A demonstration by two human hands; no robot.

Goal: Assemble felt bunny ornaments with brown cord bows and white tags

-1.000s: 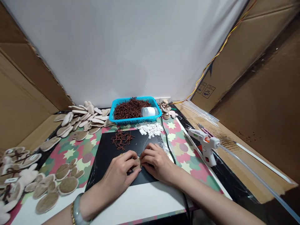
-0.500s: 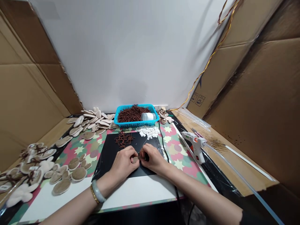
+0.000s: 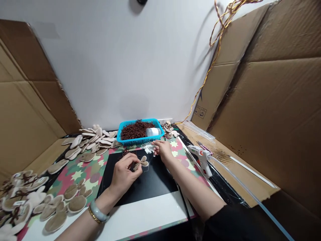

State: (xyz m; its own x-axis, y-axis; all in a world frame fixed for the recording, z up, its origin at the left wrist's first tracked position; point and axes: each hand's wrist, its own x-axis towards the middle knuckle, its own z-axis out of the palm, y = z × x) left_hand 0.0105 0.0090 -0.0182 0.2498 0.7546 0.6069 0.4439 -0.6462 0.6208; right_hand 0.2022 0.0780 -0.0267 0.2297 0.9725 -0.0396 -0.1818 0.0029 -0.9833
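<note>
My left hand [image 3: 126,172] pinches a small tan and pale plush piece with rounded ear-like lobes [image 3: 143,162] above the black mat [image 3: 155,184]. A thin, clear strand loops beside that piece. My right hand [image 3: 162,149] is closed at the fingertips over the pile of small white tags [image 3: 147,147]; whatever lies between them is too small to make out. Partly behind my left hand is a small heap of brown bows [image 3: 125,152].
A blue basket [image 3: 119,137] at the back holds brown bows and a clear container [image 3: 153,132]. Plush pieces [image 3: 92,139] lie along the left. At right, a white glue gun [image 3: 202,155] trails a clear glue stick. Cardboard walls [image 3: 271,110] flank the table.
My hands were together over the mat and have moved apart. The right hand has gone forward to the white tags; the left has lifted the plush piece into view. The camera view has shifted.
</note>
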